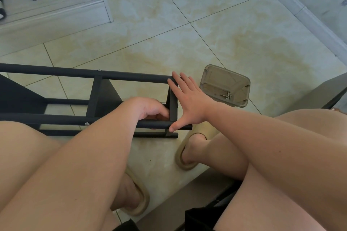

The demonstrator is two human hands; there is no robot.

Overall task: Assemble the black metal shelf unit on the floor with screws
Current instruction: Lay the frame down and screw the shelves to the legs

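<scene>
Two hands (152, 108) (187, 99) on shelf unit (56, 71)

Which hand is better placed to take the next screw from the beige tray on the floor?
Right. The right hand is open, flat against the end of the shelf frame, and the tray with screws lies just beside it. The left hand is curled inside the shelf frame.

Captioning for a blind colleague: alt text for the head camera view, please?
A seated person's right hand presses flat against the end of a black metal shelf frame lying on a tiled floor, while the left hand curls inside that end. A beige tray holding small screws sits beside that end.
</scene>
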